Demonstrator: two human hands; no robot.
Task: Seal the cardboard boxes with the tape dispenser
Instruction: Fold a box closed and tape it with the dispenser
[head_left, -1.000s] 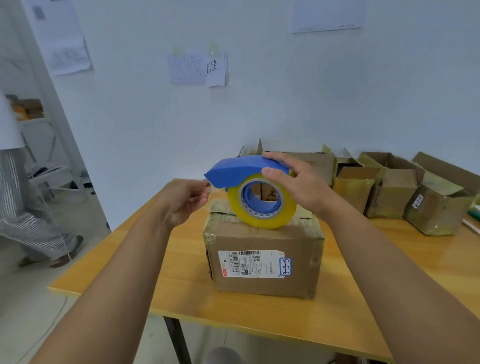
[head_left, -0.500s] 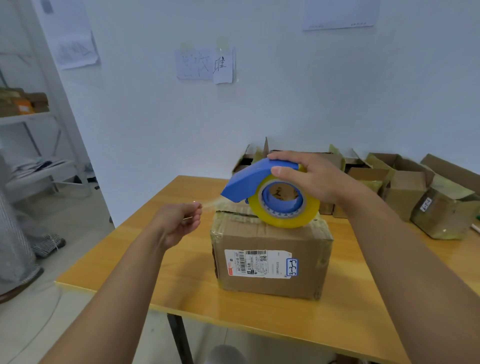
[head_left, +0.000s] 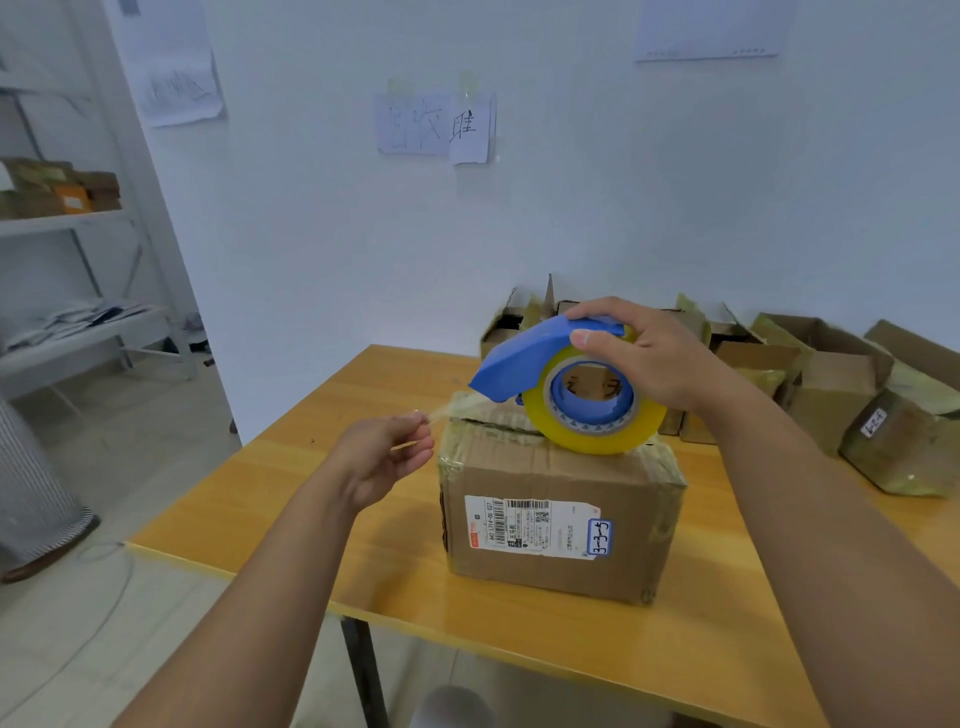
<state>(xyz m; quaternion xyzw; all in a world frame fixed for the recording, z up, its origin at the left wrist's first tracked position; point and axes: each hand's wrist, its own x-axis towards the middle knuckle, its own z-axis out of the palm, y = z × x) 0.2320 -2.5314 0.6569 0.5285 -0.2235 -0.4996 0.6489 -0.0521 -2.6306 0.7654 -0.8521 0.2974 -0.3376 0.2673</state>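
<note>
Head view, single frame.

Right hand (head_left: 660, 358): fingers curled over the top of the blue tape dispenser (head_left: 540, 358), thumb on its near side, gripping it. The dispenser carries a yellowish roll of clear tape (head_left: 592, 415); the roll's lower edge rests on top of the closed cardboard box (head_left: 561, 519). The blue hood points left and slightly down.

Left hand (head_left: 384, 452): just left of the box's upper left corner, fingers curled, fingertips pinching the free end of a tape strip (head_left: 441, 413). The strip is clear and faint; it runs from the pinch up and right toward the hood's left tip, above the box's left edge. Whether it touches the box cannot be told.

Box: stands near the middle of the wooden table (head_left: 311, 493), closer to the near edge. Top flaps are down, with old crinkled tape at the corners. The near face bears a white shipping label (head_left: 524, 525) with barcodes and a small blue-bordered tag (head_left: 600, 538) with handwritten figures.

Far right of table: a row of open cardboard boxes (head_left: 826, 374) against the white wall (head_left: 623, 208), one tilted with a small white label.

Wall: handwritten paper notes (head_left: 436, 127) taped above the table.

Left of scene: metal shelving (head_left: 78, 223) holding small boxes and papers.
</note>
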